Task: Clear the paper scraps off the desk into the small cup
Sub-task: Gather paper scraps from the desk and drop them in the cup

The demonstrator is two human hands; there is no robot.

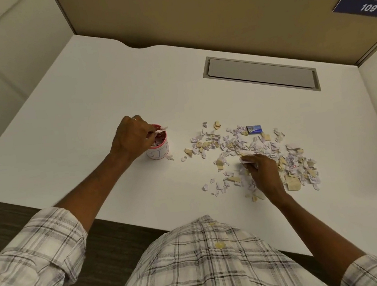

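A small white cup (159, 152) with a pink rim and red inside stands on the white desk (98, 101), left of centre, with scraps in it. My left hand (132, 136) hovers over its rim, fingers pinched on a white paper scrap (161, 129). A wide scatter of white and tan paper scraps (253, 144) lies to the right of the cup. My right hand (262, 169) rests in the middle of that scatter, fingers closed on a few white scraps (245, 159). One stray scrap (170, 157) lies beside the cup's base.
A small blue card or packet (254, 129) lies at the far edge of the scatter. A grey recessed cable flap (260, 73) sits in the desk further back. Tan partition walls close off the back and right. The desk's front edge runs just before my torso.
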